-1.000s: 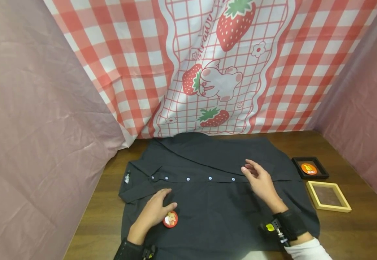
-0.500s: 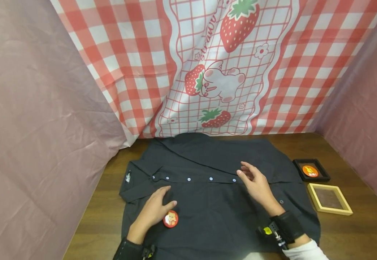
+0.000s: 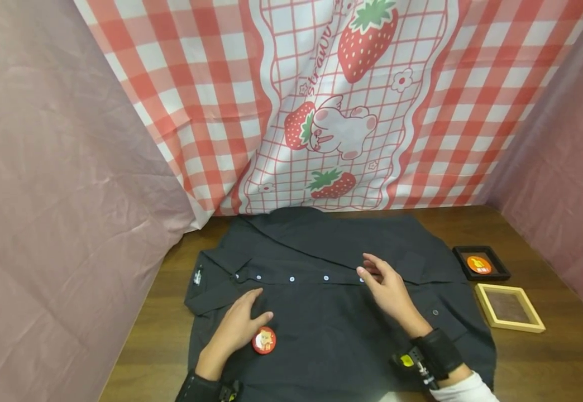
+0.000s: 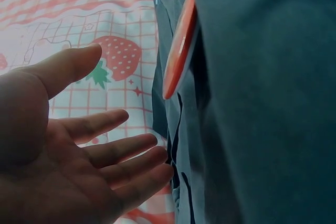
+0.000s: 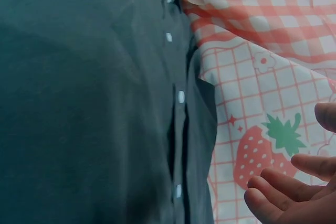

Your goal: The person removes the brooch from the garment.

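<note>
A dark button-up shirt [image 3: 321, 324] lies spread on the table, its collar [image 3: 216, 282] to the left and a row of pale buttons [image 3: 292, 278] across it. A round red badge [image 3: 263, 340] sits on the shirt, and in the left wrist view the badge [image 4: 181, 45] stands out from the cloth. My left hand [image 3: 236, 324] is over the shirt beside the badge, fingers extended and holding nothing. My right hand [image 3: 387, 290] hovers by the button row on the right, fingers loosely bent with nothing between them; the right wrist view shows its fingers [image 5: 283, 187] apart from the cloth.
Right of the shirt, a black frame [image 3: 497, 273] holds an orange round badge [image 3: 479, 264]. Nearer stands a light wooden frame [image 3: 535, 304]. A red-checked strawberry cloth [image 3: 211, 111] hangs behind the wooden table [image 3: 146, 335], with pink fabric [image 3: 70, 167] along both sides.
My right hand has drifted left and slightly toward me along the button row. The left hand and red badge have stayed almost in place.
</note>
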Available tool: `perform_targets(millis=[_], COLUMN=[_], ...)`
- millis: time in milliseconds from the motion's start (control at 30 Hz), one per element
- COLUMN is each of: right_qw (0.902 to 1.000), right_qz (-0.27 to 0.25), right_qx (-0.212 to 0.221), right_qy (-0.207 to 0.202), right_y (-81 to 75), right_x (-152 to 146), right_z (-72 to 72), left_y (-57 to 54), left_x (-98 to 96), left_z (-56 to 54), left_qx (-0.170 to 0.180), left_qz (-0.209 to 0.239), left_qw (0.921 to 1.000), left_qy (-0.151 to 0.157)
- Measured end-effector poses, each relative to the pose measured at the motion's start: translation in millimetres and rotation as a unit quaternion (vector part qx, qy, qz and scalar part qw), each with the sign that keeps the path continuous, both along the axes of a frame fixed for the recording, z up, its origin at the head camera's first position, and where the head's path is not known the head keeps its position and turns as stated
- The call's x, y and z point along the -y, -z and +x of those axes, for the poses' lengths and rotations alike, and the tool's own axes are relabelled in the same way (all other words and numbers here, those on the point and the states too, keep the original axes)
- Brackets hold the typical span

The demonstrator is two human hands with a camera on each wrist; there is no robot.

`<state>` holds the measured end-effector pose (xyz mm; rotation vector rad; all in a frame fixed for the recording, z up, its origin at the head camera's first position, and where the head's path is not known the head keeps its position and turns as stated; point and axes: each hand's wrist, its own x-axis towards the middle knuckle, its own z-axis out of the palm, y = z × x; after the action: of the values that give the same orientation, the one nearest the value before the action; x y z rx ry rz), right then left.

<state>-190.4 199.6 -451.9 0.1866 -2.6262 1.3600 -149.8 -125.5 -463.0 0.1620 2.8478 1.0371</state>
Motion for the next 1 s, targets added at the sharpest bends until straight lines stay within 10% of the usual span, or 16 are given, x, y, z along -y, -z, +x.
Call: perform_targets(millis=[1000], right_qw=[0.9992], right_qz=[-0.027], right_qx=[-0.019], right_qy=[-0.021], right_y=[-5.4], right_x=[21.7], right_z=[0.8], left_y=[-2.2], left_x=[1.2], left_z=[-1.8], left_qx=[-0.014], left_qz=[-0.008], left_qw=[0.9999], left_qy=[-0.005])
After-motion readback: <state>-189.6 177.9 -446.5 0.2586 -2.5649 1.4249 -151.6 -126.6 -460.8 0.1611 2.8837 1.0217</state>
